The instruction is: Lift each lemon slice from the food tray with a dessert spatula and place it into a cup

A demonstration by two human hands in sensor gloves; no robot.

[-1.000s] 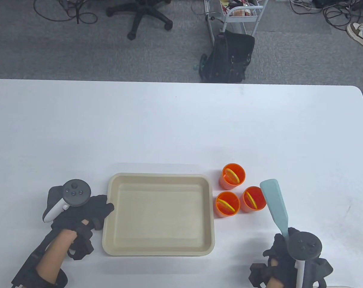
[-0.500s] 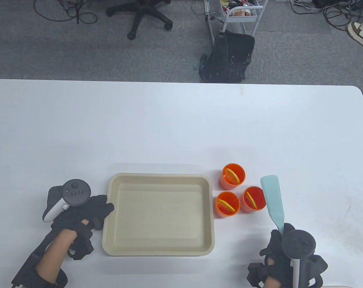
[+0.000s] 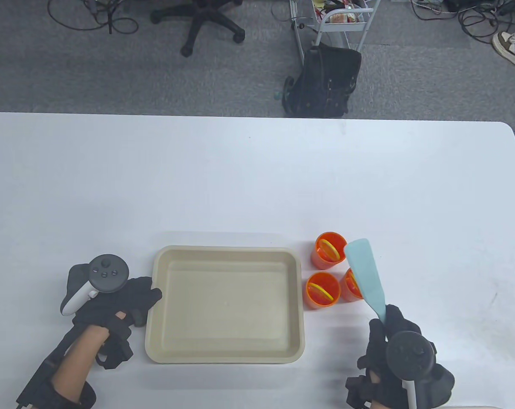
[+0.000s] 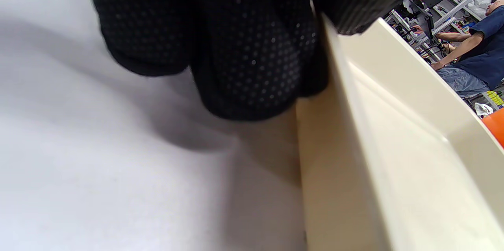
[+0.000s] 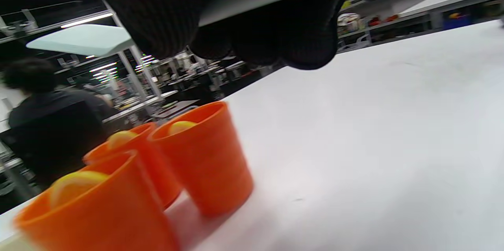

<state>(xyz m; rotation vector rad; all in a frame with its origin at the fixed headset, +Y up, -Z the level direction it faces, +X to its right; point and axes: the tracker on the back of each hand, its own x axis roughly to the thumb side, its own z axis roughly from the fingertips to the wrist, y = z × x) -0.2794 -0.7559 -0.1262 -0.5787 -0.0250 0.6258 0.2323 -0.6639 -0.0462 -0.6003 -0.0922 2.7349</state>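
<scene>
The beige food tray [image 3: 159,298] lies near the table's front edge with no slices in it. To its right stand three orange cups [image 3: 323,289], each with a lemon slice [image 3: 327,249] leaning inside. My right hand [image 3: 387,336] grips the handle of the pale blue dessert spatula [image 3: 366,272], whose bare blade hangs over the right-hand cup [image 3: 351,285]. My left hand [image 3: 131,300] rests on the table with its fingers against the tray's left rim [image 4: 342,97]. In the right wrist view the cups [image 5: 204,160] stand below my fingers [image 5: 307,46].
Beyond the table's far edge are a black bag [image 3: 323,81], a wire cart [image 3: 340,19] and an office chair base [image 3: 202,21]. People sit in the background of both wrist views.
My right hand has moved left and slightly toward me, swinging the spatula blade left until it covers part of the right-hand cup. The left hand and tray have stayed still.
</scene>
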